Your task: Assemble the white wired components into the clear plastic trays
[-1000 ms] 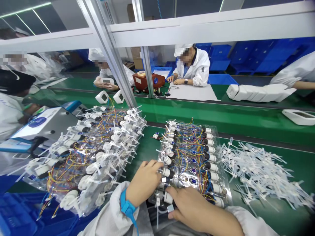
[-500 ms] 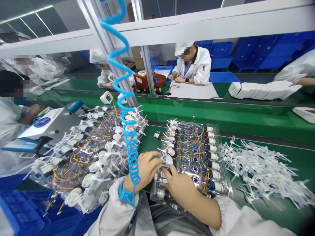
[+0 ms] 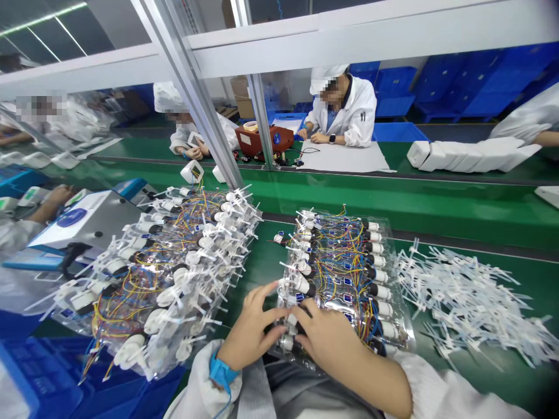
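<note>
My left hand [image 3: 257,326], with a blue band at its wrist, reaches to the left edge of the right-hand tray, fingers spread beside a white cylindrical part [image 3: 293,320]. My right hand [image 3: 327,334] lies over the tray's front left, its thumb and fingers closed around that same part. Rows of white-and-black cylinders with coloured wires fill this clear plastic tray [image 3: 404,326]. A white part with thin strips [image 3: 301,283] sits just beyond my fingertips. What lies under my right palm is hidden.
Left stands another wired-part tray [image 3: 174,291], beside a grey-blue machine [image 3: 82,224]. White strips [image 3: 471,302] are piled right. Across the green bench [image 3: 393,203], a person [image 3: 343,110] works near a red box [image 3: 264,142]. Blue crates [image 3: 56,378] are lower left.
Both hands have moved slightly nearer to me along the tray's left edge. My left fingers are more spread. The blue coiled hose has left the view.
</note>
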The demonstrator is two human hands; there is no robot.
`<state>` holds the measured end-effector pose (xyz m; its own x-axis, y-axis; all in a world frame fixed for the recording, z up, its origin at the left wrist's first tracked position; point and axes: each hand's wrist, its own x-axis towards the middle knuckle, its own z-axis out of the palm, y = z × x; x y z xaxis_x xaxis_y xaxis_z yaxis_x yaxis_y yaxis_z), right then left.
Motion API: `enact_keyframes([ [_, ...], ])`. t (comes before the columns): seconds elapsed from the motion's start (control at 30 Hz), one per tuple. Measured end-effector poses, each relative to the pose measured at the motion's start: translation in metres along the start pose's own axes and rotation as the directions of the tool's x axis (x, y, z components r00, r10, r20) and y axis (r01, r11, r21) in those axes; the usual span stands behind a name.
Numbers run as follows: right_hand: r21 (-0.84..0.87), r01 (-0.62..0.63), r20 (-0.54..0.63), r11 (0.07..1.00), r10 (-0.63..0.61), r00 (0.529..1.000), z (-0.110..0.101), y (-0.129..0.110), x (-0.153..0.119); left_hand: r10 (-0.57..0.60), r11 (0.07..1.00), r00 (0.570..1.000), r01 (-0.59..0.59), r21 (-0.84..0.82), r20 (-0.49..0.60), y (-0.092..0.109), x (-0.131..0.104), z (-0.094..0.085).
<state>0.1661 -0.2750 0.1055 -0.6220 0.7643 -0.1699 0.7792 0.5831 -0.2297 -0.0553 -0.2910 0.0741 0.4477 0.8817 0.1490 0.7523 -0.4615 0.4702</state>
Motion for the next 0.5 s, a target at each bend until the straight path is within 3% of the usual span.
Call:
enact_keyframes([
  [0.27,0.021,0.028,-0.063,0.999,-0.026,0.998,0.007,-0.003,-0.016,-0.042,0.999,0.999,0.041,0.018,0.027,0.002,0.009,0.005],
  [0.37,0.179,0.100,-0.102,0.979,-0.083,0.991,-0.021,0.006,-0.033,0.032,0.997,0.999,-0.033,-0.064,-0.016,-0.004,0.005,0.005],
  [0.43,0.305,0.115,-0.069,0.946,-0.098,0.993,-0.051,0.019,-0.043,0.056,0.980,0.989,-0.081,-0.184,-0.136,-0.008,0.004,0.004],
  [0.5,0.442,0.118,-0.053,0.889,-0.106,0.993,-0.079,0.034,-0.053,-0.008,0.948,0.956,-0.087,-0.307,-0.295,-0.013,0.011,0.002],
])
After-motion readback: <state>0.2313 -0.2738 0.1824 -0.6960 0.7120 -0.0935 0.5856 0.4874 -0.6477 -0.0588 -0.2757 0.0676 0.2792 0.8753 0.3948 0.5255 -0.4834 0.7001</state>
